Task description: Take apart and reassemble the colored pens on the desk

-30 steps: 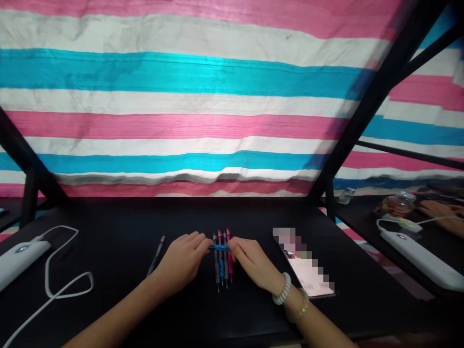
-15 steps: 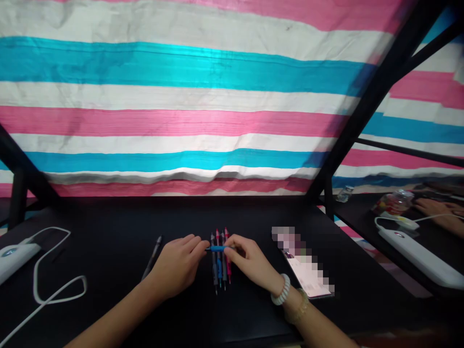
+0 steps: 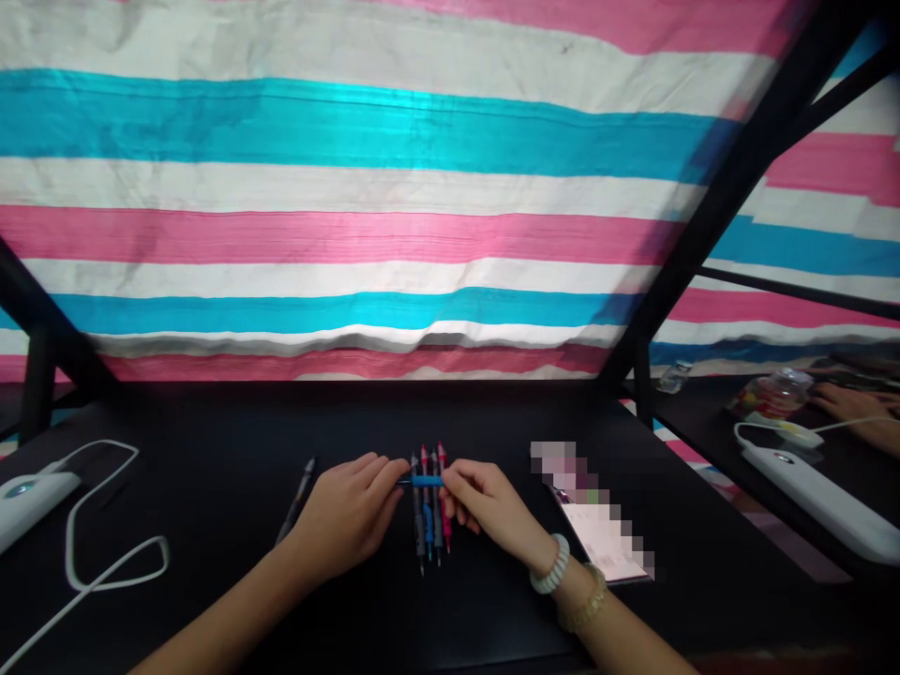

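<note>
Pens (image 3: 429,532) on table (image 3: 281,417), phone (image 3: 603,539) right, device (image 3: 35,504) (cable (image 3: 68,534) beside it) left

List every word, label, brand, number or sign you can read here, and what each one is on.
No text can be read.
Phone screen: partly pixelated, its faint marks too blurred to read.
Left white device: small lit display, too small to read.
Right white device: small display, too small to read.
Row of pens and blue pen across them: no readable print.
</note>
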`<act>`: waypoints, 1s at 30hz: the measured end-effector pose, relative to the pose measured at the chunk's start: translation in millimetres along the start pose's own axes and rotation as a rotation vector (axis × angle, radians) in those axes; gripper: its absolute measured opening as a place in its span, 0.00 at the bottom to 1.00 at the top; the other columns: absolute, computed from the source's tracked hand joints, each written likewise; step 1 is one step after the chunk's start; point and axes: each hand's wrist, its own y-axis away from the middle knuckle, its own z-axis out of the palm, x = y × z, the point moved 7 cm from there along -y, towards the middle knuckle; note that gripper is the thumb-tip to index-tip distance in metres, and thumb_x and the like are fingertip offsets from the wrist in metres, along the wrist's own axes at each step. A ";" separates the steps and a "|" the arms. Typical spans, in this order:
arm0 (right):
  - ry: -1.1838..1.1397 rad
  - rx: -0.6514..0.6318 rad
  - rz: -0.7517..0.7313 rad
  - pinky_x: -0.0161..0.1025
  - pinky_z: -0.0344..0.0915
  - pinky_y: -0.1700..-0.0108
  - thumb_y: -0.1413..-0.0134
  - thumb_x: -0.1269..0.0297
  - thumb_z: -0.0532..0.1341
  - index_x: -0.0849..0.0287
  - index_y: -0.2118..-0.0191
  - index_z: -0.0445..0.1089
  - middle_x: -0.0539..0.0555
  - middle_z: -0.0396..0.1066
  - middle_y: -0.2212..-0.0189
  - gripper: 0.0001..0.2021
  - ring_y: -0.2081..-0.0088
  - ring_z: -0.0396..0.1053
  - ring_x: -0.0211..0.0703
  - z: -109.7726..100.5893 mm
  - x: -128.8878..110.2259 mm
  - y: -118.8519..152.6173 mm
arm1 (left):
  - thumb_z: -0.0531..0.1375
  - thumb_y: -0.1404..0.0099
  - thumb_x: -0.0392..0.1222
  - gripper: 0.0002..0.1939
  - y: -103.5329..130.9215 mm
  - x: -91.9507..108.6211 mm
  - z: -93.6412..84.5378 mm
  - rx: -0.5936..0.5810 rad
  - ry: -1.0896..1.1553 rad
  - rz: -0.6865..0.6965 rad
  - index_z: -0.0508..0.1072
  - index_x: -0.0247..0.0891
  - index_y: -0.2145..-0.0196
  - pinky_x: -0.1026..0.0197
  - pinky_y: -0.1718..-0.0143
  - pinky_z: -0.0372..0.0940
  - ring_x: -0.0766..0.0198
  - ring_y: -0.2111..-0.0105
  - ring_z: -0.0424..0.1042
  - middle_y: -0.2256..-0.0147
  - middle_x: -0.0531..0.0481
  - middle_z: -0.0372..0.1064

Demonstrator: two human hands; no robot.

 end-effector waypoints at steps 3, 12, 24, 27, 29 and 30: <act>-0.053 0.030 -0.029 0.28 0.57 0.84 0.48 0.53 0.64 0.61 0.65 0.67 0.48 0.67 0.78 0.15 0.81 0.61 0.32 -2.0 -0.6 -1.2 | 0.51 0.31 0.35 0.07 -0.2 -2.0 1.3 0.016 -0.011 -0.008 0.65 0.37 0.55 0.59 0.70 0.61 0.58 0.69 0.69 0.68 0.49 0.70; -0.113 -0.016 0.000 0.27 0.59 0.84 0.48 0.55 0.64 0.62 0.66 0.67 0.48 0.68 0.79 0.14 0.82 0.62 0.31 3.3 1.5 -0.5 | 0.52 0.31 0.35 0.05 -0.6 -1.5 4.0 -0.022 -0.025 -0.005 0.65 0.38 0.59 0.59 0.71 0.61 0.58 0.70 0.69 0.69 0.50 0.70; 0.093 -0.046 -0.051 0.30 0.53 0.79 0.43 0.63 0.61 0.60 0.66 0.70 0.46 0.64 0.80 0.06 0.81 0.58 0.32 6.8 -12.4 4.7 | 0.51 0.29 0.37 0.08 -0.5 3.8 2.2 0.034 -0.035 0.054 0.69 0.38 0.57 0.58 0.67 0.63 0.59 0.66 0.70 0.63 0.47 0.71; 0.111 0.009 -0.110 0.31 0.56 0.74 0.48 0.70 0.62 0.59 0.65 0.69 0.45 0.63 0.80 0.03 0.77 0.59 0.34 2.3 -18.8 5.0 | 0.51 0.29 0.37 0.09 -0.7 0.4 4.0 0.019 -0.046 0.047 0.70 0.37 0.57 0.58 0.68 0.62 0.59 0.67 0.69 0.64 0.48 0.72; 0.108 0.020 -0.121 0.32 0.57 0.72 0.50 0.72 0.62 0.59 0.66 0.68 0.44 0.63 0.80 0.04 0.77 0.60 0.34 0.9 -19.6 4.5 | 0.51 0.29 0.36 0.09 -0.8 -1.9 4.0 0.023 -0.054 0.043 0.70 0.38 0.57 0.57 0.68 0.61 0.58 0.67 0.68 0.64 0.48 0.72; 0.106 0.025 -0.117 0.33 0.57 0.72 0.50 0.72 0.62 0.59 0.67 0.68 0.44 0.63 0.79 0.04 0.76 0.60 0.34 0.1 -19.1 4.0 | 0.51 0.30 0.35 0.09 -0.8 -3.0 4.1 0.021 -0.055 0.040 0.70 0.38 0.57 0.57 0.67 0.60 0.58 0.67 0.68 0.64 0.48 0.72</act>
